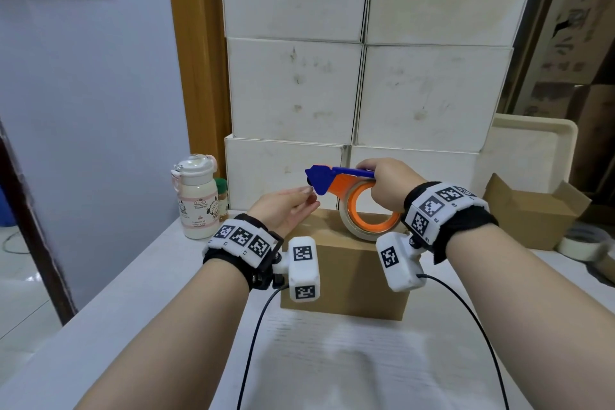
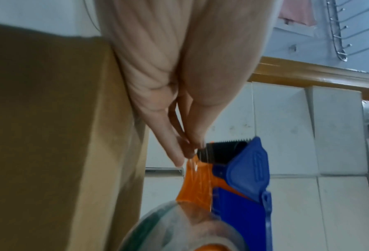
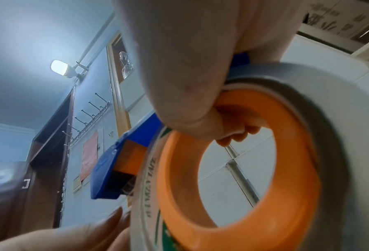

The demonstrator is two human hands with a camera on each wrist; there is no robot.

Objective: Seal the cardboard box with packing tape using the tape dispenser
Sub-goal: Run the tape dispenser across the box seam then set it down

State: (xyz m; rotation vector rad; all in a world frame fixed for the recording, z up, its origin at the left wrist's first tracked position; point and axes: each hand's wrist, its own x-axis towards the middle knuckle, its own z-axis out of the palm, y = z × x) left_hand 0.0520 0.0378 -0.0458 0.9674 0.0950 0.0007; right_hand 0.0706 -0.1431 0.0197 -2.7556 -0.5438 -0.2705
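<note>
A brown cardboard box point(image 1: 346, 273) stands closed on the white table point(image 1: 332, 359). My right hand point(image 1: 382, 183) holds the blue and orange tape dispenser point(image 1: 332, 176) just above the box top, fingers curled through the orange core point(image 3: 297, 195) of the tape roll point(image 1: 352, 226). My left hand point(image 1: 309, 196) reaches to the dispenser's front end. There its thumb and fingertips point(image 2: 185, 149) pinch the clear tape end point(image 2: 193, 164) beside the black toothed blade point(image 2: 222, 149). The box point(image 2: 50, 118) lies beside and below the left palm.
A cream water bottle point(image 1: 196, 196) and a small jar point(image 1: 221, 198) stand at the left rear of the table. Stacked white boxes point(image 1: 359, 93) form a wall behind. An open cardboard box point(image 1: 532, 213) and a spare tape roll point(image 1: 579, 245) sit at the right.
</note>
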